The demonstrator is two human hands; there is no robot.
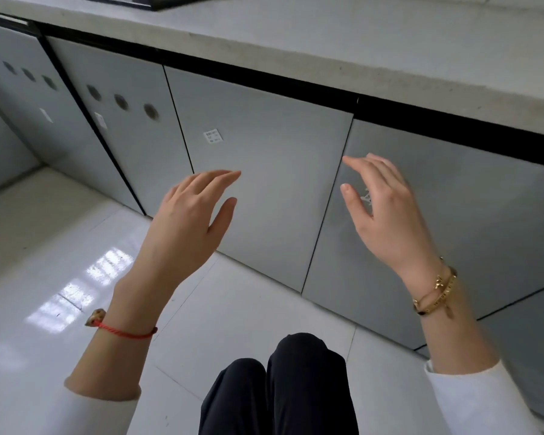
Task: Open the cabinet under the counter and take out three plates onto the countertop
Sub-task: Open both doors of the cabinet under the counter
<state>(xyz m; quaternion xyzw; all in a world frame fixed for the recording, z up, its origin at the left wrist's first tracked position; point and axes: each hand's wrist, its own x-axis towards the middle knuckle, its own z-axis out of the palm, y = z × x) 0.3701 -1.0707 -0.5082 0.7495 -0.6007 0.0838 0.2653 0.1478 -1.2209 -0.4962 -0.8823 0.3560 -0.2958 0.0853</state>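
Two empty, loose-fingered hands, left (187, 215) and right (382, 211), hover before smooth, flat grey cabinet doors (264, 171).

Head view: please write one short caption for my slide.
Both empty hands, left and right, reach toward closed grey cabinet doors under the countertop.

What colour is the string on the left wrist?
Red string, clearest in the head view.

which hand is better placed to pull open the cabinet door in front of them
Probably the right hand. Its fingertips sit right at the seam between the two closed doors. The left hand hovers open over the flat middle of the left door, with no edge nearby.
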